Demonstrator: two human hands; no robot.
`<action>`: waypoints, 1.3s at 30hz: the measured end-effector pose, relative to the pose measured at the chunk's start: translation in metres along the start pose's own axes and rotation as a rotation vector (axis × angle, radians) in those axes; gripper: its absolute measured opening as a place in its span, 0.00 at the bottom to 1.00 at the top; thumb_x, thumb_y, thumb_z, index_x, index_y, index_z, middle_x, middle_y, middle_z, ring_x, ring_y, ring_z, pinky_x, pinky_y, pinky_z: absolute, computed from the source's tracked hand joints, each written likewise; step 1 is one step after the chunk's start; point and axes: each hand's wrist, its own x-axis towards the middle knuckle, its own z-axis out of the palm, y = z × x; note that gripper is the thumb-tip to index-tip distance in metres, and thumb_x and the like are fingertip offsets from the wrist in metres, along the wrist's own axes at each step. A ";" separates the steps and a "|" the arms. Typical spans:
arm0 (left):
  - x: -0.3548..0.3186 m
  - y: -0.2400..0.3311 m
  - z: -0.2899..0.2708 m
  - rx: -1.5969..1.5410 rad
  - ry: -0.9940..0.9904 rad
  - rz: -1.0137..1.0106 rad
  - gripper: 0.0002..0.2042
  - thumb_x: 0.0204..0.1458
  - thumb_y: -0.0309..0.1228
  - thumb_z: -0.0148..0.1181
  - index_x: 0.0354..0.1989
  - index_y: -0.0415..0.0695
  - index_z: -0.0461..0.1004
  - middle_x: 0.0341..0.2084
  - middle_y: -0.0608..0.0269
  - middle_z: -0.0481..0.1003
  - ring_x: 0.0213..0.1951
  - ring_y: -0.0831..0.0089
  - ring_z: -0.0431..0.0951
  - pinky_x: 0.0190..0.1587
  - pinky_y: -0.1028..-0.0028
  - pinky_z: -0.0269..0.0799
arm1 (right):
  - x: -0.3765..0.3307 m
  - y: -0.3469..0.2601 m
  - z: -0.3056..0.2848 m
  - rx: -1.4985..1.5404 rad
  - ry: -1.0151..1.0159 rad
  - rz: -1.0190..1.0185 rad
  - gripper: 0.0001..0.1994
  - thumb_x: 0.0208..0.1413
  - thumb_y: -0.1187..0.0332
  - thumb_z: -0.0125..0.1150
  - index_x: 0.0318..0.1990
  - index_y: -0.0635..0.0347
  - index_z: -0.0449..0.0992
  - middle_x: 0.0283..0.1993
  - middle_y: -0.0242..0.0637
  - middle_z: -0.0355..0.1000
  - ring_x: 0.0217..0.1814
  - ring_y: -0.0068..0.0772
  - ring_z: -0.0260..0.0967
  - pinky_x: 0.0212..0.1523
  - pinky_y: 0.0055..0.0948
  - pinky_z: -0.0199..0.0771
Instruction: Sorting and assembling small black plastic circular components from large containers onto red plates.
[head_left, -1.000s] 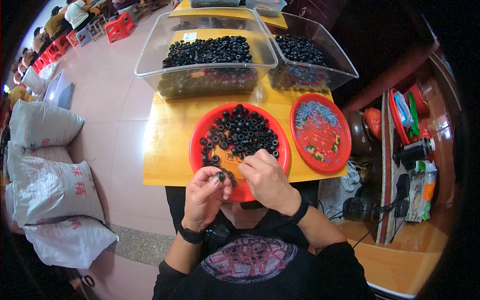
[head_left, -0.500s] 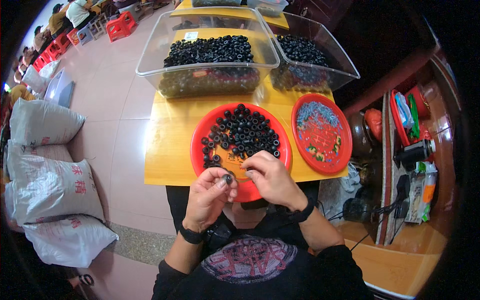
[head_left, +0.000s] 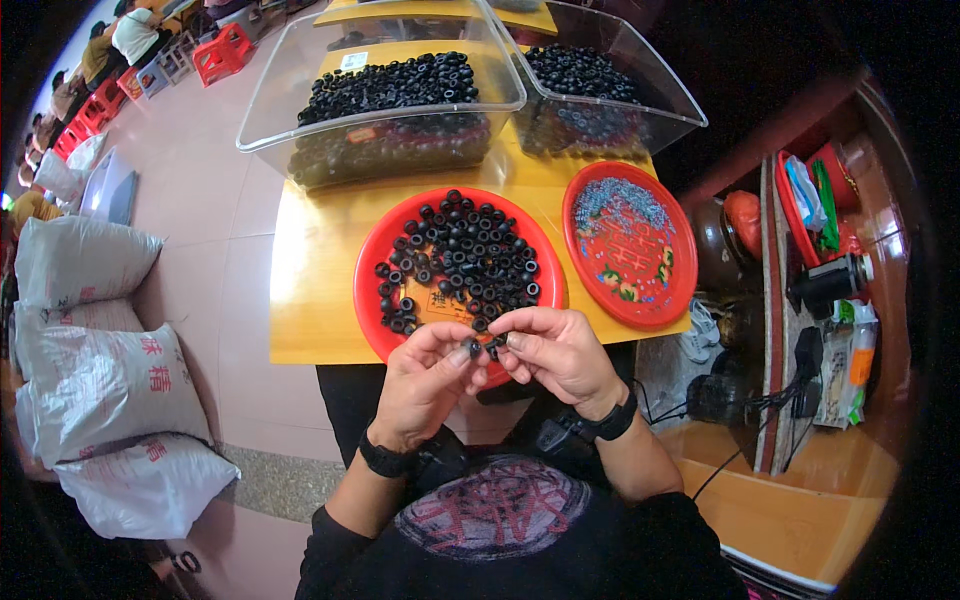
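Over the near edge of a round red plate [head_left: 366, 315], my left hand [head_left: 420, 390] pinches a small round black part [head_left: 473, 348] between thumb and fingertips. Right beside it, my right hand [head_left: 570, 365] has thumb and fingers closed on another small black piece [head_left: 497, 343]. The two pieces are very near each other; whether they touch I cannot tell. Many black ring-shaped parts [head_left: 475, 245] with holes through them lie heaped on the plate. To the right, a second red plate [head_left: 612, 304] carries small bluish, see-through bits [head_left: 622, 205].
Two clear plastic bins [head_left: 505, 108] of black parts stand at the back of the yellow table [head_left: 300, 300]. White sacks [head_left: 115, 370] are stacked on the left floor. A shelf with a black bottle [head_left: 830, 282] and cables [head_left: 775, 395] is at right. People sit by red stools [head_left: 222, 55] far left.
My right hand has come back from over the black parts to meet my left, now with a black piece showing at its fingertips. The whole view has shifted slightly.
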 end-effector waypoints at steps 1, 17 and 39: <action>0.000 0.000 0.001 0.023 0.023 0.002 0.09 0.53 0.26 0.52 0.42 0.40 0.66 0.32 0.57 0.72 0.30 0.71 0.73 0.30 0.76 0.69 | -0.001 0.000 0.000 -0.057 0.017 -0.013 0.09 0.54 0.75 0.51 0.41 0.67 0.72 0.26 0.32 0.70 0.25 0.17 0.66 0.23 0.15 0.67; -0.003 -0.001 -0.001 0.048 -0.029 -0.013 0.11 0.54 0.24 0.50 0.45 0.38 0.65 0.35 0.57 0.74 0.34 0.73 0.75 0.36 0.78 0.70 | -0.014 -0.003 0.020 -0.296 0.087 -0.089 0.08 0.55 0.76 0.50 0.40 0.68 0.72 0.28 0.32 0.72 0.26 0.15 0.68 0.24 0.14 0.69; -0.007 -0.004 0.003 0.211 0.029 0.045 0.11 0.51 0.25 0.55 0.42 0.37 0.67 0.32 0.60 0.75 0.32 0.76 0.75 0.33 0.80 0.71 | -0.016 0.002 0.030 -0.699 0.206 -0.328 0.06 0.48 0.80 0.54 0.35 0.69 0.71 0.31 0.41 0.70 0.30 0.26 0.72 0.30 0.23 0.74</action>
